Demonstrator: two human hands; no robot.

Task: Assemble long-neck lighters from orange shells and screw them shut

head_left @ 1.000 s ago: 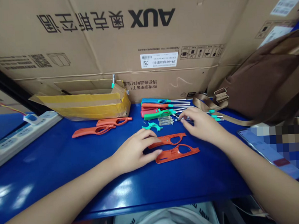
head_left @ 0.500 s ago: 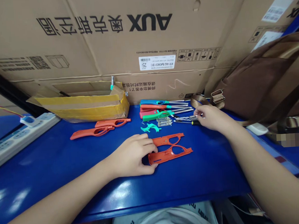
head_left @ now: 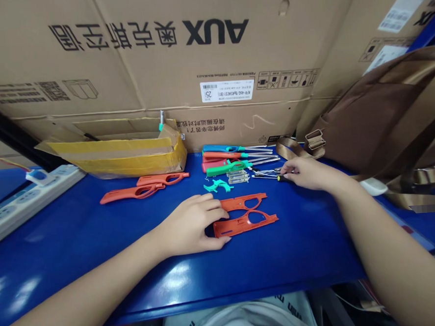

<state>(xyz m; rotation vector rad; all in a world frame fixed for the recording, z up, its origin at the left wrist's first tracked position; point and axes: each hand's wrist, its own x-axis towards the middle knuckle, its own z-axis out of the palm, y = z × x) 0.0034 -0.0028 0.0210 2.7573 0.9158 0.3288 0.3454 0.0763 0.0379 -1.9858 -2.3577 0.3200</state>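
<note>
Two orange plastic shell halves lie on the blue table (head_left: 97, 249): a near shell half (head_left: 245, 223) and a far shell half (head_left: 246, 201). My left hand (head_left: 191, 223) curls round the left end of the near one, thumb under, fingers over. My right hand (head_left: 308, 173) rests further back on the right, fingers closed on the dark handle of a small screwdriver (head_left: 273, 177). Teal trigger pieces (head_left: 218, 185) and clear small parts (head_left: 238, 176) lie between the hands.
Assembled long lighters (head_left: 232, 158) in blue, orange and green are stacked at the back. Two more orange shells (head_left: 145, 186) lie left of centre, before a yellow-taped cardboard tray (head_left: 124, 151). A power strip (head_left: 24, 199) sits far left, a brown bag (head_left: 384, 118) right, large cartons behind.
My right hand moved right and back from the small parts to the screwdriver and closed on it. My left hand slid the near orange shell slightly left and gripped its end.
</note>
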